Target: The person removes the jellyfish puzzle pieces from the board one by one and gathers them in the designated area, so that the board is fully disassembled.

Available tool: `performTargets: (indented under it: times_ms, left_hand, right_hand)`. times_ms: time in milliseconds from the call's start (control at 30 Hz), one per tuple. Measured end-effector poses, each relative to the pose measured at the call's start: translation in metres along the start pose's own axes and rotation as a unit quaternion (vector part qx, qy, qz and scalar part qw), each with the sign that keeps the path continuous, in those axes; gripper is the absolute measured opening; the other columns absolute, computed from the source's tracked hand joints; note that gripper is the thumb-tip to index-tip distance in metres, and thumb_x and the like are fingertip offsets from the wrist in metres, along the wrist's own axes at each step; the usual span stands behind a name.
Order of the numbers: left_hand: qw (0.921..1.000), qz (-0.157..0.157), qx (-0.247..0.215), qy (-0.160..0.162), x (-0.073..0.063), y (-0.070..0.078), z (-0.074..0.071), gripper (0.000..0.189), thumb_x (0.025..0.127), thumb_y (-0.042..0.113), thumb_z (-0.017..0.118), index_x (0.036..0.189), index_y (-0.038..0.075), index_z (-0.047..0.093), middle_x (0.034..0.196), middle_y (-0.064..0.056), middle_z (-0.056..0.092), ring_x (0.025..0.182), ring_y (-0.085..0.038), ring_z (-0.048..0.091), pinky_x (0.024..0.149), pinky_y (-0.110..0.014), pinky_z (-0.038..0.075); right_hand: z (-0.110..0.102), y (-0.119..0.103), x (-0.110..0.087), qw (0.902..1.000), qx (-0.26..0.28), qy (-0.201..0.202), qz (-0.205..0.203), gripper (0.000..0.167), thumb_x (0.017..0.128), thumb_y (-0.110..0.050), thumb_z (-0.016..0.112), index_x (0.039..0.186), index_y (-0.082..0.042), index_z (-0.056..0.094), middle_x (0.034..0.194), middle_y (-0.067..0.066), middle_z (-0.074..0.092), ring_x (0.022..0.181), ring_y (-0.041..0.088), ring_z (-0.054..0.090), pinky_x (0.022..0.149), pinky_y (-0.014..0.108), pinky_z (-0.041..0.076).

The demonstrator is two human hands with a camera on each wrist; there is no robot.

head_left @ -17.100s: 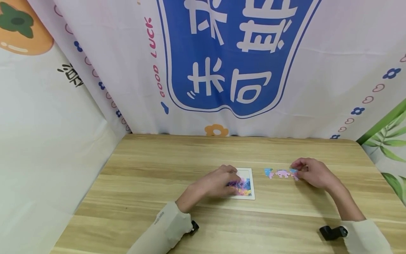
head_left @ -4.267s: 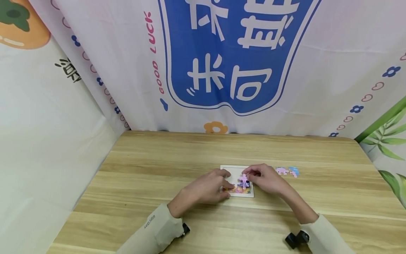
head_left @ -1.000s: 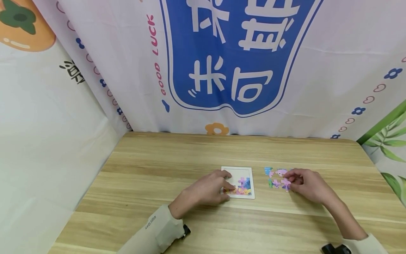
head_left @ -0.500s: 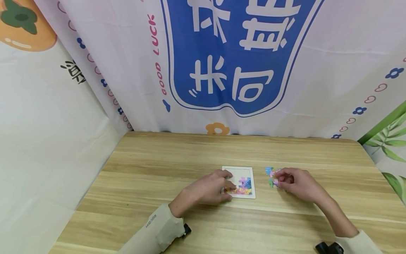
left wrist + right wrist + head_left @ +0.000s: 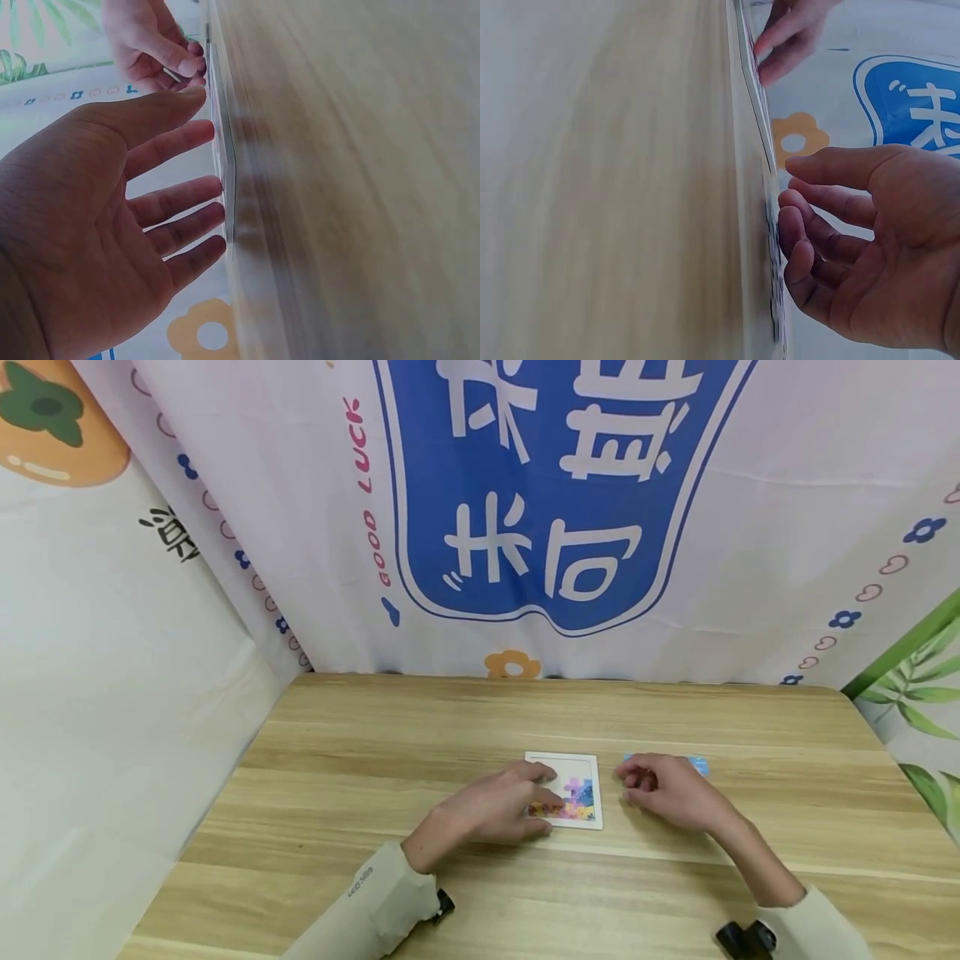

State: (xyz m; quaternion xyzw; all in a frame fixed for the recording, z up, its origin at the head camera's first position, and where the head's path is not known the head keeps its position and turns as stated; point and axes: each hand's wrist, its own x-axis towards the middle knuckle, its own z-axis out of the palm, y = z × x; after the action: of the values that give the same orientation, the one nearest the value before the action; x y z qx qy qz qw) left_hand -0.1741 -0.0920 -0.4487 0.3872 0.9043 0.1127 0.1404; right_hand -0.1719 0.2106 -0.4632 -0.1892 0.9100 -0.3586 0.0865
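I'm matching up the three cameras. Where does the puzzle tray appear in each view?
Head: puzzle tray, right of centre, lower half, partly covered by the left hand.
Left wrist: puzzle tray edge-on, just left of centre.
Right wrist: puzzle tray edge-on, at the top, near the middle.
Shared landmark: orange flower, visible in all three.

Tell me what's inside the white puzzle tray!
Colorful puzzle pieces lie along the bottom and partway up the right side of the puzzle tray. Above them it's bare. The left hand covers part of the left side, so what's underneath can't be seen.
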Motion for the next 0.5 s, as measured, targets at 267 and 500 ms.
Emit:
performTargets:
  times_ms: [267,500]
  left_hand:
    - [0.9998,0.019,0.003,-0.008,0.008,0.004,0.0,0.042,0.104,0.037,0.072,0.145,0.029,0.07,0.167,-0.005,0.048,0.157,-0.024,0.044,0.13,-0.042,0.038]
    - [0.9998,0.013,0.0,-0.018,0.011,0.008,-0.003,0.041,0.103,0.038,0.073,0.144,0.029,0.07,0.165,-0.004,0.05,0.154,-0.024,0.046,0.129,-0.043,0.039]
  right_hand:
    - [0.007,-0.011,0.01,0.9997,-0.005,-0.013,-0.019,0.022,0.097,-0.01,0.078,0.119,-0.006,0.075,0.094,-0.004,0.071,0.081,0.006,0.059,0.071,0.023,0.051]
    - [0.012,-0.022,0.02,0.9993,0.001,-0.026,-0.027,0.024,0.095,-0.007,0.078,0.12,-0.006,0.075,0.098,-0.002,0.072,0.083,0.008,0.061,0.072,0.023,0.052]
